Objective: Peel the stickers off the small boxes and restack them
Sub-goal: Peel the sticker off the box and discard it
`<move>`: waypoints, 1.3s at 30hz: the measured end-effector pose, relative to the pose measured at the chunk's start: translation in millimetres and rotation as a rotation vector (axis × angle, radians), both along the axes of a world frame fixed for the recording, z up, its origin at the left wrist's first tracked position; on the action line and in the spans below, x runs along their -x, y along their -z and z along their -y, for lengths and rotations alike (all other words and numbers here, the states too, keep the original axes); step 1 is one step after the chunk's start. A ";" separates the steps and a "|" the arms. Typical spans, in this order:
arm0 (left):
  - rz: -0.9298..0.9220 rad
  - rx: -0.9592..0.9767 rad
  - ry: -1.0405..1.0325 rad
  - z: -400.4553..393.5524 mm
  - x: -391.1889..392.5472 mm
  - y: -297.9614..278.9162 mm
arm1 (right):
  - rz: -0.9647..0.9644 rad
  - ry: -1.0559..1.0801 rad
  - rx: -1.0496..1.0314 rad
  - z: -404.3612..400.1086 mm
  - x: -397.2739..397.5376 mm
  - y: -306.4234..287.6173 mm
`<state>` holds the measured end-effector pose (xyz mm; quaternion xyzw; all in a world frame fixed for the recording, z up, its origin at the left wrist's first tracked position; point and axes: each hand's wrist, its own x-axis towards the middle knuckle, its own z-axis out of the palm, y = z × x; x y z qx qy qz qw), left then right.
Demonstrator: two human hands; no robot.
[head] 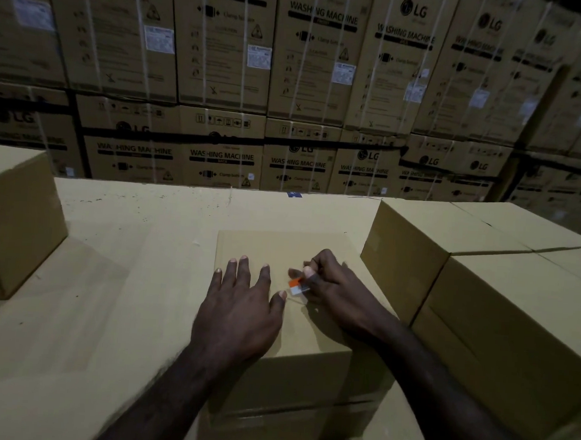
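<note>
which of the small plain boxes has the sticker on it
The middle box under both hands; its orange-and-white sticker is pinched by the right hand. The side boxes show none.

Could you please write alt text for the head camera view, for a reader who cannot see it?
A person's right hand pinches a small orange-and-white sticker on top of a plain brown cardboard box, while the left hand lies flat on the box top. Similar boxes stand either side; stacked washing machine cartons fill the background.

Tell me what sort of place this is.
Most likely an appliance warehouse or stockroom: strapped LG washing machine cartons stacked as a wall, plain cardboard boxes around, and both hands working a sticker on one small box.
</note>
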<state>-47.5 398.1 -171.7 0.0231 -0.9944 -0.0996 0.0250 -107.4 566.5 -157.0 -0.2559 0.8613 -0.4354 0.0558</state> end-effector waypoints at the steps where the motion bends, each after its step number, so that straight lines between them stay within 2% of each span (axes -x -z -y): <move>1: 0.001 -0.003 0.003 0.0 -0.5 -0.2 | 0.007 0.000 -0.006 -1.8 -3.0 0.1; 9: -0.002 -0.013 0.023 0.7 -2.8 -1.1 | 0.010 0.154 -0.035 -1.1 -2.4 -7.6; 13: -0.017 -0.021 0.028 2.6 -3.1 0.5 | -0.004 0.124 -0.046 18.9 -13.4 -3.9; 17: -0.042 -0.029 0.033 2.9 -3.3 2.7 | 0.060 0.137 0.044 11.5 -19.9 -1.5; 21: -0.058 -0.041 0.037 2.1 -3.3 4.2 | 0.086 0.248 0.144 8.5 -19.3 -5.4; 27: -0.047 -0.057 0.049 3.2 -3.2 2.3 | 0.094 0.253 0.063 17.1 -26.3 -7.7; 32: -0.046 -0.064 0.066 3.9 -4.3 -1.7 | 0.103 0.334 0.123 -17.4 -48.9 -16.8; 39: -0.143 -0.086 0.146 -43.0 -26.1 -22.9 | 0.043 0.456 0.389 -91.0 -87.8 -29.3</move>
